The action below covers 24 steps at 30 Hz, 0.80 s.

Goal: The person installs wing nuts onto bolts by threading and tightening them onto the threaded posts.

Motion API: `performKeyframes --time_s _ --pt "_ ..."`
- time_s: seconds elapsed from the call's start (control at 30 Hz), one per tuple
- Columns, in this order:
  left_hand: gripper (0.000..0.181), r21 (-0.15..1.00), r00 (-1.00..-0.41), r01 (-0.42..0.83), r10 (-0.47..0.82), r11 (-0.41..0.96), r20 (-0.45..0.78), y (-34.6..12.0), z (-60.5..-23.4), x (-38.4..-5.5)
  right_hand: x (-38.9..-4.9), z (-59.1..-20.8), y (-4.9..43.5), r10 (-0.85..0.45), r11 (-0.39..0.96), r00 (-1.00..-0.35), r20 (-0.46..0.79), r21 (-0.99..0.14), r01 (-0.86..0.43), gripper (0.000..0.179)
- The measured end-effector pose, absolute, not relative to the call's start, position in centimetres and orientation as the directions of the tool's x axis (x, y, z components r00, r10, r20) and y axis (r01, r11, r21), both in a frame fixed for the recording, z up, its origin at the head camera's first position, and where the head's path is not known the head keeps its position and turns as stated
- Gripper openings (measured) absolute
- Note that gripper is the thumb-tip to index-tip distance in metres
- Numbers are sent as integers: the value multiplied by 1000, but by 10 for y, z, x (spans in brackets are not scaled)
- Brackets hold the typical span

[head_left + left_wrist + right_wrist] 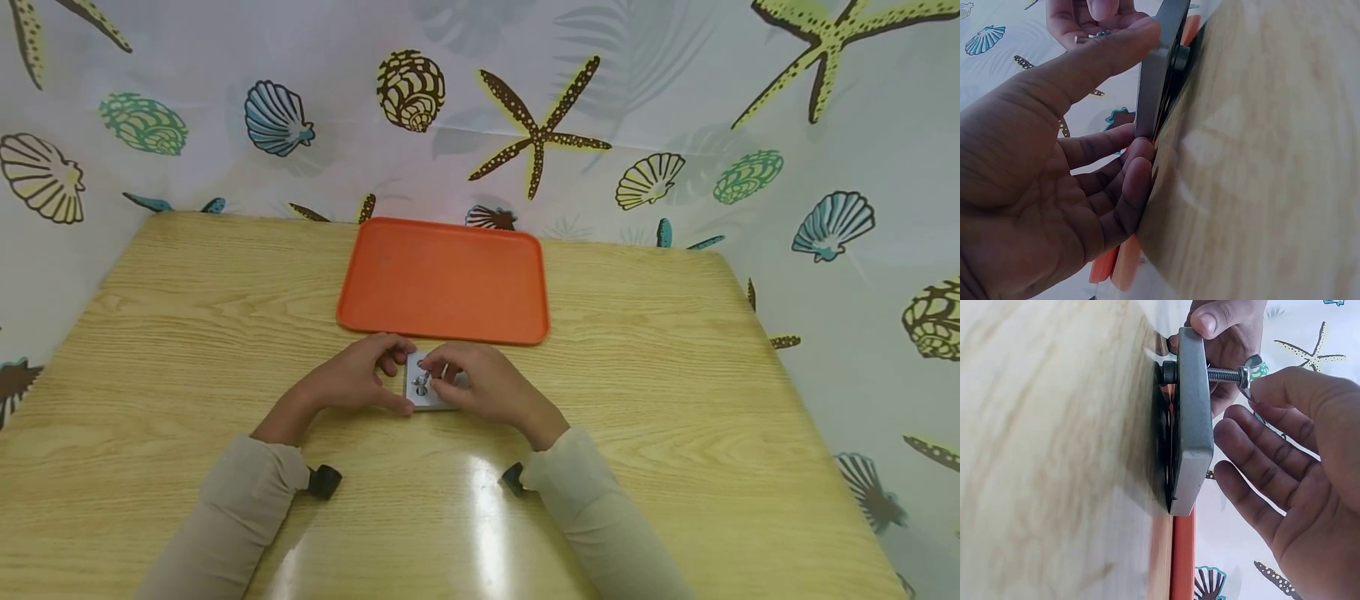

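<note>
A pale grey square plate (437,402) lies on the table in front of me, raised slightly on a dark bolt head (1169,372) underneath. Its threaded bolt (1224,375) sticks up through the plate, with a silver wing nut (1247,376) near the top end. My left hand (360,375) grips the plate by its left side, thumb at the near corner and fingers at the far one. With thumb and index finger, my right hand (487,387) pinches the wing nut from the right; its other fingers are spread loosely beside the plate.
An orange tray (450,283) lies just beyond the plate, towards the table's back edge. The wood-grain table (652,400) stretches to both sides. Behind and beside it hangs a white cloth (337,83) printed with shells and starfish.
</note>
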<state>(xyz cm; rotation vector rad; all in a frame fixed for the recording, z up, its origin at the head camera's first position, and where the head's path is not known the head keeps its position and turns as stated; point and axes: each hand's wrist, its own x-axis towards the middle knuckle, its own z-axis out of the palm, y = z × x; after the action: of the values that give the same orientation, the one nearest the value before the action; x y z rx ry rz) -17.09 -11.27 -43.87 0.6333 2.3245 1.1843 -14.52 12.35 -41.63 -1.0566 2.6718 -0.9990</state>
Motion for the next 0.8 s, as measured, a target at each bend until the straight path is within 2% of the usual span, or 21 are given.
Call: performKeyframes --time_s 0.47,0.8 --pt "79 829 -793 187 579 527 -188 -113 -439 -171 -147 -418 123 -666 516 -726 174 -595 -616 8" --pt "78 823 -793 202 582 531 -181 -113 -440 -171 -148 -418 120 -665 524 -731 151 -604 -601 26"
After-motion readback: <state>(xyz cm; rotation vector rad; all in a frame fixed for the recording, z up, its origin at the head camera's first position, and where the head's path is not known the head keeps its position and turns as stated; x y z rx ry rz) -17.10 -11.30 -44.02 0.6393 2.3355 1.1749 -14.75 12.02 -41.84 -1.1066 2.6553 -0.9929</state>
